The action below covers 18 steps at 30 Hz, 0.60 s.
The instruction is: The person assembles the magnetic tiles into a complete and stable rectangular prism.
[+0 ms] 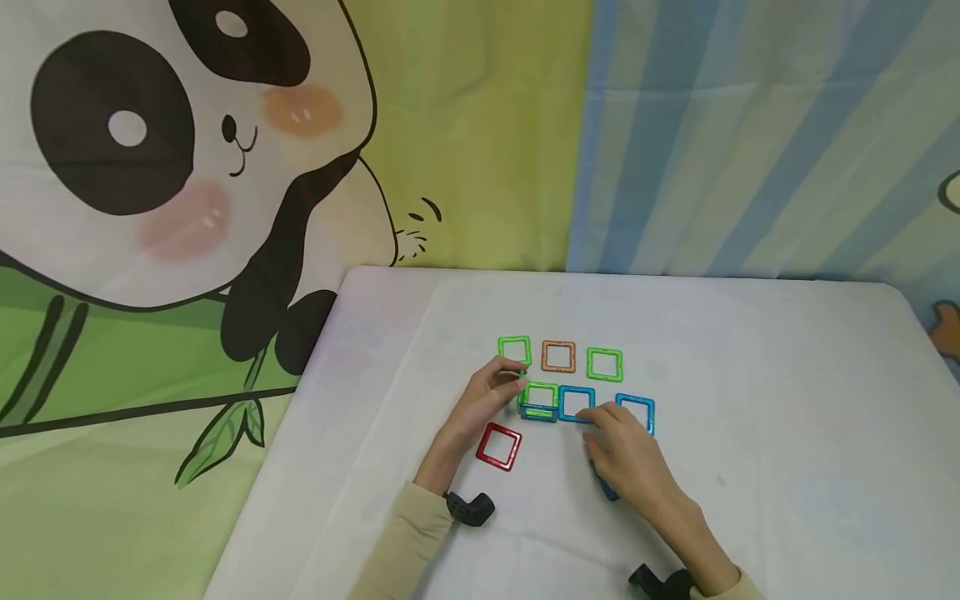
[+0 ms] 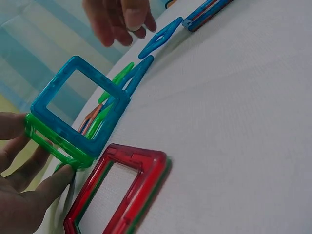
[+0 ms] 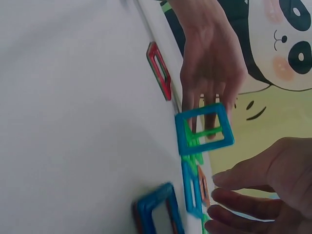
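Observation:
My left hand (image 1: 480, 408) pinches a green magnetic tile (image 2: 56, 140) standing on edge, thumb at one end and fingertips at the other. A blue magnetic tile (image 3: 180, 139) stands upright at the green tile's near edge, forming a corner with it. Between them and the back row, a flat green tile lies beside a flat blue tile (image 1: 577, 388). Over that flat blue tile's near right corner hover the fingertips of my right hand (image 1: 630, 458); its fingers are spread and loosely bent, holding nothing. A red tile (image 1: 515, 452), with green showing under its edge, lies near my left wrist.
Farther back lie a green tile (image 1: 514, 339), an orange tile (image 1: 558, 342) and another green tile (image 1: 604, 352). To the right is a blue tile (image 1: 651, 415). A stacked dark blue tile (image 1: 609, 492) sits partly hidden under my right hand. A patterned curtain hangs behind the white table.

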Available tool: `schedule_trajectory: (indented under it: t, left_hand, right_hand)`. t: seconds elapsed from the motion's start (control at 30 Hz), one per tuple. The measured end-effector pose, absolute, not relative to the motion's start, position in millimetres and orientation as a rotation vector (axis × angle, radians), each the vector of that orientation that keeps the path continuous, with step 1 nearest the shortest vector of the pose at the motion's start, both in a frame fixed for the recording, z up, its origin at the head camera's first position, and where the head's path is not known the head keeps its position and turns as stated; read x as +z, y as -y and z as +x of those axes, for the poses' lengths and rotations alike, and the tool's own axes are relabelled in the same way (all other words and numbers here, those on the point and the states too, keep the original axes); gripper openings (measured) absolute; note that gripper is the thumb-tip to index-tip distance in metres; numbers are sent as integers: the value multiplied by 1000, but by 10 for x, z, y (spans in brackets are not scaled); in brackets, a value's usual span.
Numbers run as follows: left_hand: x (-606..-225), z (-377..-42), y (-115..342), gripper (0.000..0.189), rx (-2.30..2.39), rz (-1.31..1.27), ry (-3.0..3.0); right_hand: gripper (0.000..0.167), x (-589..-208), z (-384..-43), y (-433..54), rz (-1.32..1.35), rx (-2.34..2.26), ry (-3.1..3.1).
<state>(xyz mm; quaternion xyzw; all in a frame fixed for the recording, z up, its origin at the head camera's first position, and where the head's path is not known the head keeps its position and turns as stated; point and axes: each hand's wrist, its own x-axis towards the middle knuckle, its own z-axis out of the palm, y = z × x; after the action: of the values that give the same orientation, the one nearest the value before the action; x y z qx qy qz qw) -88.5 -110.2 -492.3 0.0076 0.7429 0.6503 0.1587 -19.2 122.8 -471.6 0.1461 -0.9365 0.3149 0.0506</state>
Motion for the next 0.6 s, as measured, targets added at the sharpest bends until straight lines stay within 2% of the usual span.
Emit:
schedule_trajectory:
  t: [0.17, 0.33, 0.6]
  left_hand:
    - [-4935, -884, 1118, 34, 1850, 22, -2131]
    - [-4944, -878, 1119, 35, 1845, 24, -2140]
    - [-4933, -891, 1104, 33, 1841, 20, -2139]
  right_hand:
    - [23, -4757, -117, -1369, 422, 917, 2894]
    - [25, -4815, -72, -1430, 432, 891, 2931]
    - [26, -4917, -75, -1531, 671, 823, 2835]
